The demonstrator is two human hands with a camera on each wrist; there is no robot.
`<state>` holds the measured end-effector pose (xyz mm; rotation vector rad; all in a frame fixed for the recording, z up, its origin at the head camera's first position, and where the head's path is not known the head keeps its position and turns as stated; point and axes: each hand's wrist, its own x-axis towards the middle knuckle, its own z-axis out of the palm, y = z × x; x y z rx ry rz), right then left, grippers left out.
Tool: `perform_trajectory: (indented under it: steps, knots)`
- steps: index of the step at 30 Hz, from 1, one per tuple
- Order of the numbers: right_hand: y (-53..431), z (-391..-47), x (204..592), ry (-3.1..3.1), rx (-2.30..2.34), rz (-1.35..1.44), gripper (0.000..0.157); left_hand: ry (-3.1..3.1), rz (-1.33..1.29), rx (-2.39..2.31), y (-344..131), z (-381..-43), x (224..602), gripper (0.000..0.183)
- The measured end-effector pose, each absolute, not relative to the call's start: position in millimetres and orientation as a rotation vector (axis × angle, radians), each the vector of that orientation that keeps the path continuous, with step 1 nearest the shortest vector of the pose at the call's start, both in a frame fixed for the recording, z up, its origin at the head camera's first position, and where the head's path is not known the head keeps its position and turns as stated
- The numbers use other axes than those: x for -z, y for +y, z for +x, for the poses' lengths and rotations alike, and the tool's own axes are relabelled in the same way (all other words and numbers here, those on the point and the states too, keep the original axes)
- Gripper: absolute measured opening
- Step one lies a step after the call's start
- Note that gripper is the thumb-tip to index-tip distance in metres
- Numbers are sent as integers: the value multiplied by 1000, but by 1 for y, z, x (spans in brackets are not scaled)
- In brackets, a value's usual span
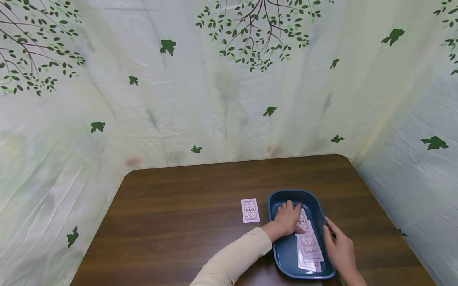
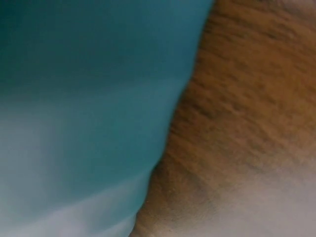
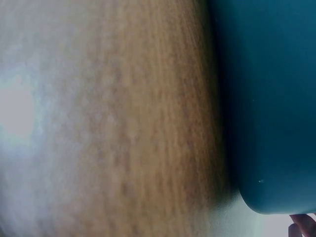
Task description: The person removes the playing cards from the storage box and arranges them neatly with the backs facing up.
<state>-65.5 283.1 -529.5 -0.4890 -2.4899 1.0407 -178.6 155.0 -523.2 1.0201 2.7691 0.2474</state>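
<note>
Inside a dark blue tray (image 1: 282,254), several playing cards (image 1: 310,243) lie face down, overlapping, with pink and white patterned backs. My left hand (image 1: 287,219) reaches into the tray from the left. Its fingers are extended over the tray's upper part, and its thumb touches the left side of the cards. Outside the tray's right wall, my right hand (image 1: 341,248) touches the rim with its thumb and index finger. One more card (image 1: 250,210) lies face down on the table, left of the tray. Both wrist views show mostly the tray's blue wall (image 2: 98,98) (image 3: 271,98).
A brown wooden table (image 1: 171,222) carries the tray near its right side. Behind it and at both sides hangs a pale curtain (image 1: 229,99) with printed branches and green leaf-like shapes. Fingertips (image 3: 303,226) show past the tray's end in the right wrist view.
</note>
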Motion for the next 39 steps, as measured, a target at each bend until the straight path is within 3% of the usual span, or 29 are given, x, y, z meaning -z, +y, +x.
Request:
perform_trajectory:
  steps: [4, 17, 39]
  knots:
    - [283, -65, 530, -2492, -1041, -487, 35, 2766, 1049, -307, 154, -179, 525, 85]
    - [284, -66, 532, -2460, -1021, -458, 33, 2791, 1331, -60, 155, -179, 529, 60]
    - [285, -64, 528, -2524, -969, -468, 33, 2758, 1391, -286, 149, -180, 515, 81]
